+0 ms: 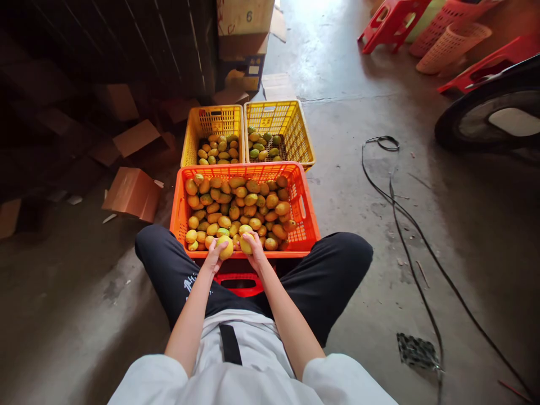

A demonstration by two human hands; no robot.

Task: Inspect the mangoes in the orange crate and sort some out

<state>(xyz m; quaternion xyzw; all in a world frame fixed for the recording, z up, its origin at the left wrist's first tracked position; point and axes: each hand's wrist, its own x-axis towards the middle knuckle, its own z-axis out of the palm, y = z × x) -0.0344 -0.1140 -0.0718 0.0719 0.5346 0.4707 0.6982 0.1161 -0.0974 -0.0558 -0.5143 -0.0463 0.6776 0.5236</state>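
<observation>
My left hand (213, 260) is closed round a round yellow fruit (225, 248), with the thumb lying on top. Beside it, my right hand (255, 251) grips another yellow fruit (246, 244), its underside hidden. Both hands are over the near rim of an orange plastic crate (313, 228), between my knees. Inside the crate lies a heap of oval fruits (236, 202), mostly yellow-orange with some greenish ones. Their exact kind is not clear from here.
Behind stand two yellow crates, the left (188, 135) holding yellowish fruits and the right (295, 121) greener ones. Cardboard boxes (133, 191) lie left. A black cable (411, 222) crosses the floor at right, near a wheel (485, 107) and red stools (390, 25).
</observation>
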